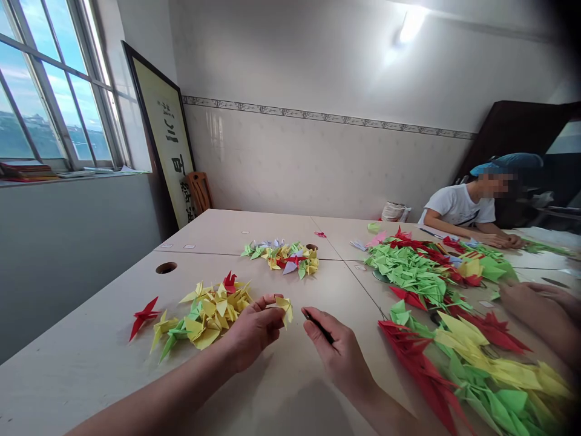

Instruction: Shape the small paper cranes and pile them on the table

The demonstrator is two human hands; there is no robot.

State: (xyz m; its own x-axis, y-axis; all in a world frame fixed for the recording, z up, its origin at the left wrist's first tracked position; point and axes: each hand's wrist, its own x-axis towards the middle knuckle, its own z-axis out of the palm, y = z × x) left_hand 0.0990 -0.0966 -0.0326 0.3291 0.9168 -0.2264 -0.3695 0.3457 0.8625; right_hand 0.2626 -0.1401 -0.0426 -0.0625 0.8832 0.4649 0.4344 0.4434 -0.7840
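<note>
My left hand (255,332) is closed on a small folded yellow paper crane (286,309), pinched at the fingertips above the table. Across a narrow gap, my right hand (341,354) grips a slim black-handled tool (318,326); its kind cannot be made out, and its tip points toward the crane. Beside my left wrist lies a heap of mostly yellow paper cranes (220,309), with some green ones among them. A red crane (230,282) rests at the heap's back edge, and another red crane (144,317) lies apart at the left.
Farther back is a mixed pile of cranes (284,259). Strings of green, red and yellow cranes (411,272) cover the table's right side. Another person's hands (540,309) are at the right edge; a person in a blue cap (463,206) sits behind. The pale table (113,345) has round holes.
</note>
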